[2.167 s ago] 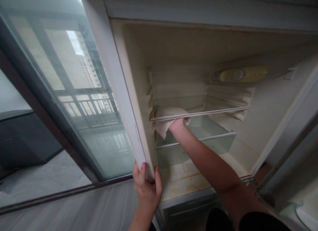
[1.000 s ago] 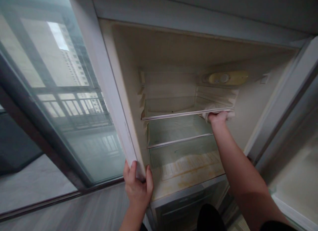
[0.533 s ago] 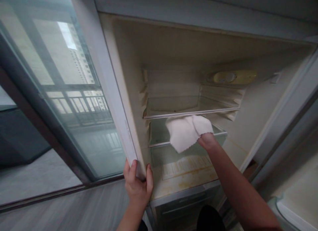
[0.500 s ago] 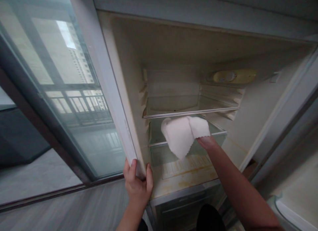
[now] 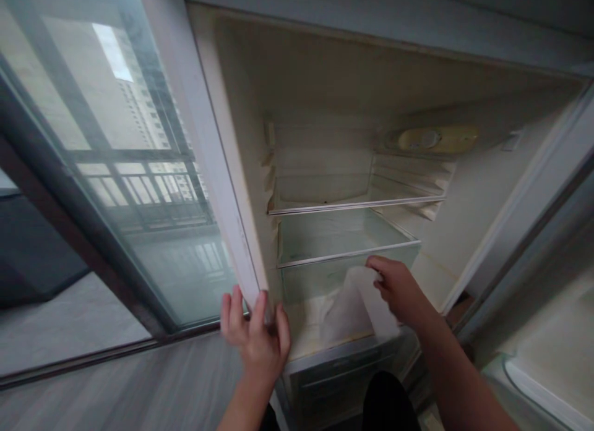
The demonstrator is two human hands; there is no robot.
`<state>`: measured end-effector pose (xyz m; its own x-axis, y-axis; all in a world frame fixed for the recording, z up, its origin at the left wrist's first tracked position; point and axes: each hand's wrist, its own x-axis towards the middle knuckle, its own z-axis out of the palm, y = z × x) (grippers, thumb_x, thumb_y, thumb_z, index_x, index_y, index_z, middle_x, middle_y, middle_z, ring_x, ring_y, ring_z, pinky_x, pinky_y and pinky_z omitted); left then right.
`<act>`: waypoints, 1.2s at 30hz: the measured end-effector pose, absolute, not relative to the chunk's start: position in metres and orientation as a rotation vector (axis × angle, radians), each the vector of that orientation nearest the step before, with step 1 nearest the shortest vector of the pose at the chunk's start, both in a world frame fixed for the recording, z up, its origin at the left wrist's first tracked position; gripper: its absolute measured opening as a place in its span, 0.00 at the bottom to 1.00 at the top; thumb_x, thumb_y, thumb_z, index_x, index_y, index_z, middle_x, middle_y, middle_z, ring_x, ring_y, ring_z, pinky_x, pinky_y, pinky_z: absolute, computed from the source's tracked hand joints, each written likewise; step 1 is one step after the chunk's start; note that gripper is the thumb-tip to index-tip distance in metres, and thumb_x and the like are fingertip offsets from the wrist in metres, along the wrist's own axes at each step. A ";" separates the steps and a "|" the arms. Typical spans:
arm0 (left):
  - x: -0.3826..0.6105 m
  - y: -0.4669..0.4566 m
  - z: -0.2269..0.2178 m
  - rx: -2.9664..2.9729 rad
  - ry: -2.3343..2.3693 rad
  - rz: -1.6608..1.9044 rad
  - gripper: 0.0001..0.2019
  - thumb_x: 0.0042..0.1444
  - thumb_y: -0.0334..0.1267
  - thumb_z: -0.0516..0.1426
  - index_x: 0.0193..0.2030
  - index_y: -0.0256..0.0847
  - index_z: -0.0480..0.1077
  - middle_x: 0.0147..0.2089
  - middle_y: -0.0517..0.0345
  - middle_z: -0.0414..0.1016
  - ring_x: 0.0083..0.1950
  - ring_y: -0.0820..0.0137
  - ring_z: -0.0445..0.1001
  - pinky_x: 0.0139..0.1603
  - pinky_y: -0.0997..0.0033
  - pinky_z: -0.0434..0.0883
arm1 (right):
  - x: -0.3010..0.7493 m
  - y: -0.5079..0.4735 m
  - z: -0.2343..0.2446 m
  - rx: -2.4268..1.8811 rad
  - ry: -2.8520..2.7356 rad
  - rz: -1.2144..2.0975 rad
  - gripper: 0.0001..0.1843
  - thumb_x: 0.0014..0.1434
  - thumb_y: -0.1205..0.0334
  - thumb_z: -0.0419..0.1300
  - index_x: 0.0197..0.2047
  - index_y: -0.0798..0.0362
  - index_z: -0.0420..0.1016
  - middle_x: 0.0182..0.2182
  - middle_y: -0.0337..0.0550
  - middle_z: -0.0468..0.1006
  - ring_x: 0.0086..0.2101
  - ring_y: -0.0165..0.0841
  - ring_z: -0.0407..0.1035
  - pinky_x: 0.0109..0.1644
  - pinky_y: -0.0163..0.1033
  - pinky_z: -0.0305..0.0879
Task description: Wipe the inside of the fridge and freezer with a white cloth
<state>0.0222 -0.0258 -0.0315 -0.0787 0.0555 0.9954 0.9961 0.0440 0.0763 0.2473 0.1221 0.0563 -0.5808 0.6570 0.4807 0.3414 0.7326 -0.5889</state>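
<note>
White cloth, lower centre of frame, hanging and blurred at the front of the fridge. Right hand has its upper right end; grip narrow, pinched on the fabric. Just above: front edge of lower shelf, then upper shelf, a low gap between them, taller gap overhead. Left hand at the fridge's left front edge, fingers spread, grip loose; how firmly it touches, cannot tell. Door swung wide, far right.
</note>
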 end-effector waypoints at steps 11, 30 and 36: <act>0.112 -0.036 -0.064 -2.170 -1.845 -1.878 0.22 0.66 0.37 0.55 0.65 0.47 0.60 0.57 0.49 0.76 0.55 0.61 0.77 0.54 0.60 0.75 | 0.251 0.066 0.029 -0.960 -2.375 0.464 0.09 0.49 0.72 0.56 0.27 0.52 0.58 0.23 0.34 0.62 0.27 0.30 0.56 0.33 0.36 0.44; 0.093 -0.016 -0.033 -2.288 -2.140 -1.708 0.24 0.41 0.21 0.52 0.45 0.45 0.71 0.36 0.63 0.77 0.36 0.68 0.75 0.36 0.72 0.63 | 0.246 0.032 -0.076 -0.947 -2.294 0.703 0.13 0.67 0.64 0.47 0.40 0.54 0.73 0.34 0.48 0.78 0.33 0.39 0.72 0.39 0.41 0.62; 0.107 -0.015 -0.040 -2.342 -2.113 -1.730 0.28 0.38 0.20 0.50 0.48 0.43 0.70 0.41 0.59 0.79 0.43 0.65 0.77 0.43 0.69 0.68 | 0.222 0.026 -0.127 -0.837 -1.647 1.484 0.27 0.66 0.39 0.49 0.48 0.52 0.76 0.42 0.51 0.79 0.53 0.44 0.72 0.61 0.50 0.67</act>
<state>0.1066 -0.0151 -0.0401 -0.0937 0.9373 0.3358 0.5142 -0.2432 0.8225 0.2218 0.0264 -0.1273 -0.5023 0.8583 0.1050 -0.0156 0.1124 -0.9935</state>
